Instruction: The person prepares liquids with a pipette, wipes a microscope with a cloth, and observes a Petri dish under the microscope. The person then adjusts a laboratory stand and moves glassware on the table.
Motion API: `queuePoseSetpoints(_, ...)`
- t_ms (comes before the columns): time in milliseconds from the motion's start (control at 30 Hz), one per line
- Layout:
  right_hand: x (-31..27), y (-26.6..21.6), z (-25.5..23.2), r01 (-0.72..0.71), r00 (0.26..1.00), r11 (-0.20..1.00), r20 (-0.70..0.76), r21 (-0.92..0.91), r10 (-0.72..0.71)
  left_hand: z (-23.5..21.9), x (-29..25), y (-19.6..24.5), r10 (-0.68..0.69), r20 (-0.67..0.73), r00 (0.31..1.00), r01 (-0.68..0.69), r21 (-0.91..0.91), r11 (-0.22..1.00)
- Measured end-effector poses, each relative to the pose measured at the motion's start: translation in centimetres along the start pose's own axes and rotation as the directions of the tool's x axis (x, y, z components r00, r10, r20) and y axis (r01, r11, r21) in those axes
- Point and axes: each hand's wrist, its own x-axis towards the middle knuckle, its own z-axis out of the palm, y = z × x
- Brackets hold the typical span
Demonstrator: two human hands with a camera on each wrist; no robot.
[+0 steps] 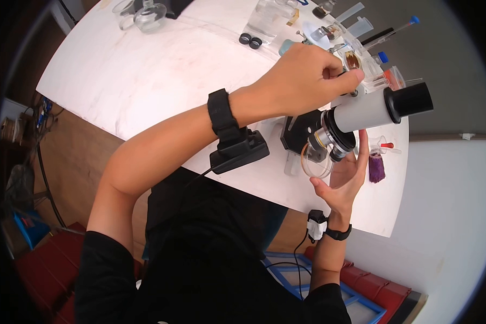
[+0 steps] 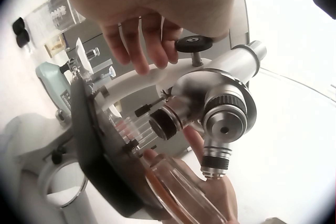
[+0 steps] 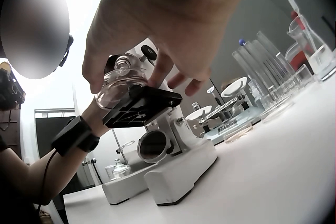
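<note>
A grey-white microscope (image 1: 362, 112) with a black eyepiece tube stands near the table's right side. My left hand (image 1: 302, 78) reaches over its arm; in the left wrist view its fingers are at a black focus knob (image 2: 193, 43). Several silver objective lenses (image 2: 224, 121) hang from the nosepiece. Below them my right hand (image 1: 343, 181) holds a clear round glass dish (image 1: 314, 162) between thumb and fingers. In the right wrist view the dish is tilted at the edge of the black stage (image 3: 139, 107), and the right hand covers the upper microscope.
Behind the microscope are a balance scale (image 3: 231, 128), test tubes (image 3: 257, 66) and a flask with a dropper (image 3: 312, 45). A purple mineral-like piece (image 1: 377, 168) lies to the right. Farther left stand glass vessels (image 1: 150, 17) and two small black caps (image 1: 250, 41).
</note>
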Motion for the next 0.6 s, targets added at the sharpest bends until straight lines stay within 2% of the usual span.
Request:
queuePoseSetpoints(200,-1.5,0.4,-1.1,0.055,0.998,0.996,0.009,-0.070,-0.055,0.2,-0.2,-0.1,-0.017,0.029,0.999,0.017,0.004,1.000)
queuePoseSetpoints(367,-2.7,-0.4,-2.1,0.107,0.994,0.985,0.029,-0.135,-0.104,-0.1,-0.4,-0.1,-0.029,0.043,0.999,0.032,-0.075,0.997)
queuePoseSetpoints(467,-2.8,-0.1,-3.2,0.078,0.996,0.986,-0.033,-0.146,-0.083,-0.5,-0.5,-0.5,-0.031,-0.001,1.000,0.031,-0.173,0.984)
queuePoseSetpoints(533,-2.6,0.6,-4.2,0.031,0.990,0.990,-0.135,-0.137,-0.049,-0.8,-0.6,-1.4,-0.043,-0.019,0.999,0.038,-0.192,0.981)
queuePoseSetpoints(600,-2.0,0.9,-5.3,0.027,0.987,0.989,-0.153,-0.144,-0.049,-1.3,-0.8,-2.0,-0.053,-0.032,0.998,0.045,-0.213,0.976)
